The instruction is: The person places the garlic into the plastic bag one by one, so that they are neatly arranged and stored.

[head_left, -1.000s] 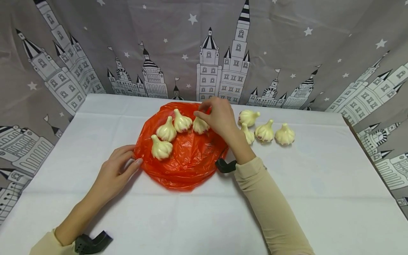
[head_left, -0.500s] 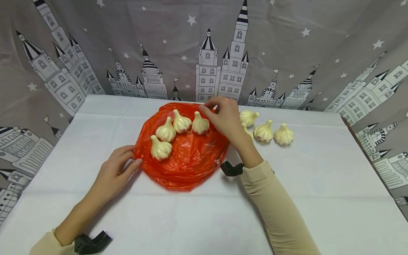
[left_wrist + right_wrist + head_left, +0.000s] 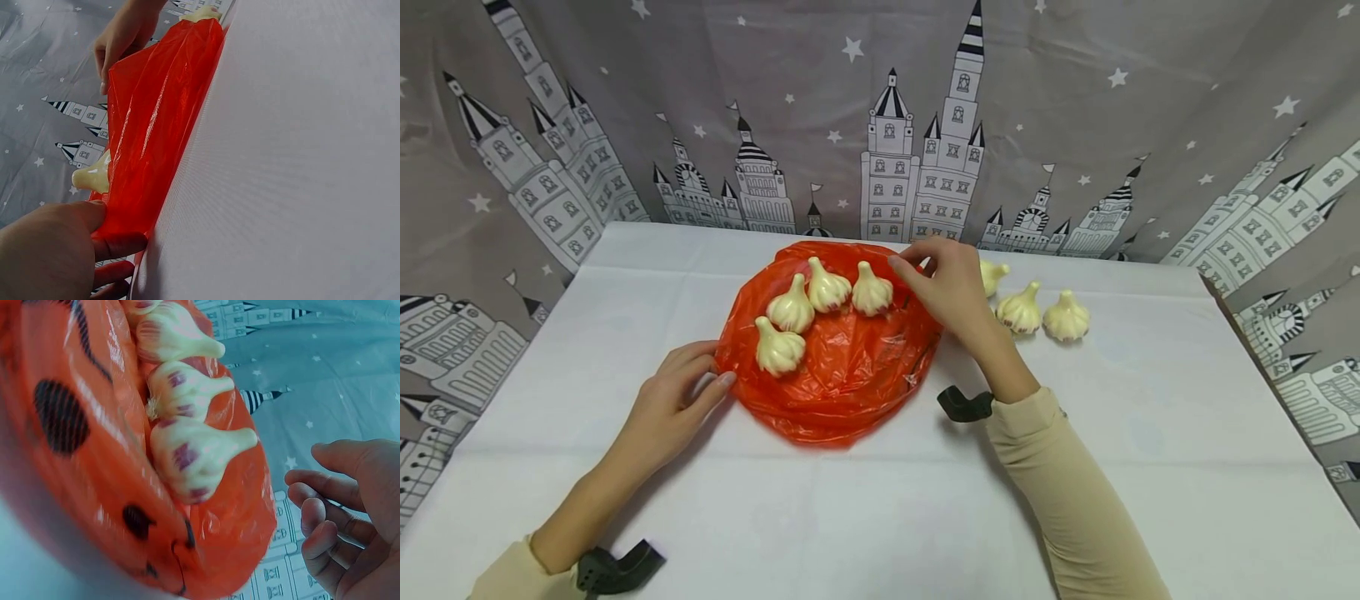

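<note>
A red plastic bag point(image 3: 842, 383) lies spread on the table with several pale garlic bulbs point(image 3: 780, 347) in it, grouped along its left and far sides. My left hand point(image 3: 662, 408) pinches the bag's left edge; in the left wrist view its fingers show through the red plastic point(image 3: 150, 125), the thumb on the near side. Just past the bag's far right rim hovers my right hand point(image 3: 951, 287), its fingers loosely bent with nothing between them. The right wrist view has that hand point(image 3: 359, 515) apart from the nearest garlic bulb point(image 3: 197, 456).
Loose garlic bulbs point(image 3: 1020, 310) sit on the table right of the bag, partly hidden behind my right hand. A white cloth point(image 3: 850, 525) covers the table. Behind it hangs a grey curtain point(image 3: 820, 75) with castles and stars. Black camera mounts point(image 3: 966, 406) are on the wrists.
My right hand has let go of a garlic bulb, which now stands in the bag at the far right, and has moved right. The left hand has stayed at the bag's edge.
</note>
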Demonstrator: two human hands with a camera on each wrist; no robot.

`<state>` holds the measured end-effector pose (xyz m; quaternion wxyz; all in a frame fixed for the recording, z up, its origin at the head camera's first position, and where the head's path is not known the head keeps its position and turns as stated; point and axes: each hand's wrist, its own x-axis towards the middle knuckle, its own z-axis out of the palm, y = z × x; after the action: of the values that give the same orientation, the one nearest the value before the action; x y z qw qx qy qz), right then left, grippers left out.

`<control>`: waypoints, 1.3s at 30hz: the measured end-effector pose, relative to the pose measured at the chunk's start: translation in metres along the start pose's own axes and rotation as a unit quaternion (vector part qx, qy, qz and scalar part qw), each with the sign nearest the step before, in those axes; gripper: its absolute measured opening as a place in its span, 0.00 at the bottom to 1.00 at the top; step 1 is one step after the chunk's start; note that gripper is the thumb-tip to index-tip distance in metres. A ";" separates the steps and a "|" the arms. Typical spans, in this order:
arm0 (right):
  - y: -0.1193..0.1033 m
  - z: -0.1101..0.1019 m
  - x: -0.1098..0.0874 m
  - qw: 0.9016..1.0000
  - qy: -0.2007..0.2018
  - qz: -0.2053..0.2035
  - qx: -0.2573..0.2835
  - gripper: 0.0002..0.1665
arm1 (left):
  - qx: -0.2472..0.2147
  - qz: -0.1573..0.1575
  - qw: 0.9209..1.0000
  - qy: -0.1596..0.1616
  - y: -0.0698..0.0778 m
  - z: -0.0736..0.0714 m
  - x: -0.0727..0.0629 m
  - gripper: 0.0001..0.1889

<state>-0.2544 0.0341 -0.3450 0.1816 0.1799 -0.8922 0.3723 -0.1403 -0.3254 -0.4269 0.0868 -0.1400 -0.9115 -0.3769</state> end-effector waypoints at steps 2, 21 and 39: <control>0.002 -0.005 -0.004 1.000 0.001 0.005 -0.001 0.11 | 0.001 0.001 1.000 0.000 0.000 0.000 0.000 0.05; 0.040 -0.057 -0.036 0.998 0.021 0.058 -0.029 0.14 | 0.002 -0.001 1.000 -0.003 0.001 0.000 0.000 0.06; 0.074 -0.117 -0.064 0.990 0.083 0.079 -0.084 0.14 | -0.005 0.014 1.000 0.004 -0.002 -0.001 0.000 0.04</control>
<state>-0.2099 0.1798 -0.3418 0.2399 0.0613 -0.9134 0.3233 -0.1403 -0.3270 -0.4277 0.0950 -0.1515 -0.9071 -0.3810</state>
